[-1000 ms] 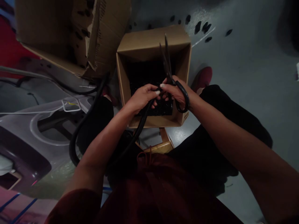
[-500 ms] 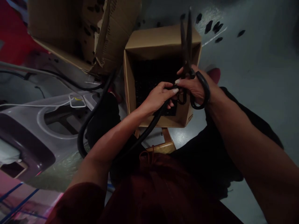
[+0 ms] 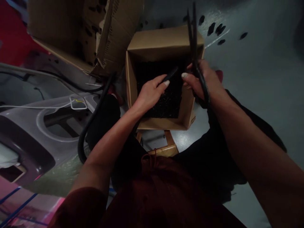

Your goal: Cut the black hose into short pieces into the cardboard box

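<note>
My left hand (image 3: pixel 152 93) is closed around a black ribbed tube (image 3: pixel 171 74), whose end sticks out past the thumb and forefinger over the cardboard box (image 3: pixel 163 37). A stretch of thick black tubing curves beside my left forearm; its link to the held end is hidden. In my right hand (image 3: pixel 201 79) is a pair of dark scissors (image 3: pixel 193 39), blades pointing away from me and slightly parted, handles around the palm. A gap separates the scissors from the tube end. Small dark pieces (image 3: pixel 166 106) lie inside the box, too dim to make out singly.
A larger torn cardboard box (image 3: pixel 121 38) stands at the upper left with dark pieces in it. Several dark pieces (image 3: pixel 211 29) are scattered on the grey floor. To the left is a grey plastic stool (image 3: pixel 61 126) with a white cable across it. Wooden bars (image 3: pixel 169 137) show under the near box.
My hands have moved apart: the left, with the tube, went slightly left, and its ribbed end now shows. The scissors have turned to a narrower side view in my right hand.
</note>
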Available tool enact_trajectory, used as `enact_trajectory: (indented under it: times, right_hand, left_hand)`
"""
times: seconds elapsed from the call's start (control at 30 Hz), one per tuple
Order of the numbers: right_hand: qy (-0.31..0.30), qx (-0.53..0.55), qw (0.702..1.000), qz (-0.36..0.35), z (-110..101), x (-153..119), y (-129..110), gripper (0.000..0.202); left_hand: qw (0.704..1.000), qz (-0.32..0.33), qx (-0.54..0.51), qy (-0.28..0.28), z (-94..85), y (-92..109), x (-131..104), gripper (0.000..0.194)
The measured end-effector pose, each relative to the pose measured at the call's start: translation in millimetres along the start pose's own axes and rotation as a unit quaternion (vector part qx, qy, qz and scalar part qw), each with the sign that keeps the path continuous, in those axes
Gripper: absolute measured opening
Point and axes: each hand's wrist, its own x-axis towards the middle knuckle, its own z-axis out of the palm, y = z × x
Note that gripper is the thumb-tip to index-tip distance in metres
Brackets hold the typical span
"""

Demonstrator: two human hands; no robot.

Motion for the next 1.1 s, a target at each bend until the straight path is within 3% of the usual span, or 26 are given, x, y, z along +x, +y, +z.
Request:
enact_trajectory:
  times: [0.1, 0.3, 0.67, 0.93, 1.1]
  right_hand:
    - [-0.029, -0.026, 0.999, -0.015, 6.3, -1.3, 6.1, 0.038]
    - [-0.11, -0.055, 0.992, -0.025, 20.2, -14.4, 10.6, 0.051]
    - [-0.163, -0.049, 0.985, -0.037, 17.4, -14.7, 9.3, 0.059]
    - [-0.202, -0.063, 0.976, -0.045, 8.0, -15.6, 6.2, 0.058]
    - [-0.222, -0.044, 0.972, -0.056, 6.7, -14.3, 8.9, 0.06]
  left_hand:
    - [0.998, 0.04, 0.036, 0.036, -15.3, 8.7, 3.9, 0.019]
    - [0.997, 0.044, 0.029, 0.063, -30.7, 20.1, 4.1, 0.021]
    - [0.999, 0.019, 0.013, 0.026, -29.0, 14.4, 5.7, 0.035]
    - [1.0, 0.007, 0.005, 0.03, -30.5, 19.4, 1.0, 0.028]
    - [1.0, -0.016, -0.008, 0.002, -29.0, 23.2, -2.2, 0.026]
